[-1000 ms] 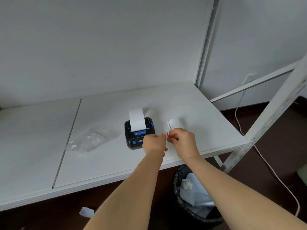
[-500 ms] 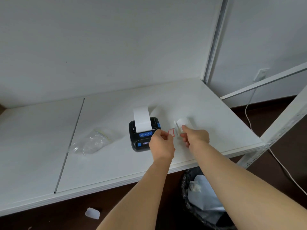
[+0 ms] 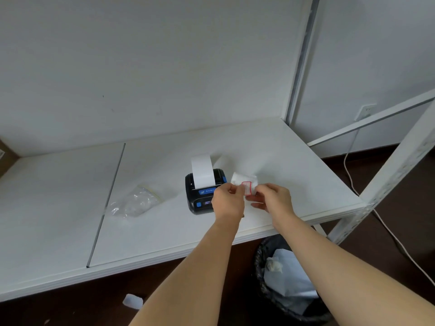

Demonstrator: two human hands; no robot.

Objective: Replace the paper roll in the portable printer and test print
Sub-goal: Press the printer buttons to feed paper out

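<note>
Since half a second ago the red-edged sticker [image 3: 246, 188] has peeled further off the paper roll [image 3: 242, 180]: then it was a small tab pinched at the left fingertips, now it stands out as a clear flap between the two hands. Both hands have also lifted slightly, with the roll turned so one end faces left. I read this as the seal of the fresh roll coming away, so the loose end will soon be free to feed.

Nearest, under the front edge, a black-lined waste bin [image 3: 263, 260] holds crumpled paper, a handy place for the sticker. A small white scrap [image 3: 133, 301] lies on the dark floor to its left.

Above the worktop [image 3: 164, 231], the left hand [image 3: 227, 203] is pinched shut on the sticker, while the right hand [image 3: 273, 198] is closed around the roll, holding it just clear of the surface.

Just beyond the left hand sits the portable printer [image 3: 202, 196], a strip of white paper [image 3: 202, 170] curling up from its slot. That strip and the closed lid stand in the way: the printer must be opened and emptied before the new roll goes in.

Well to the left lies an empty clear plastic bag [image 3: 135, 203].
</note>
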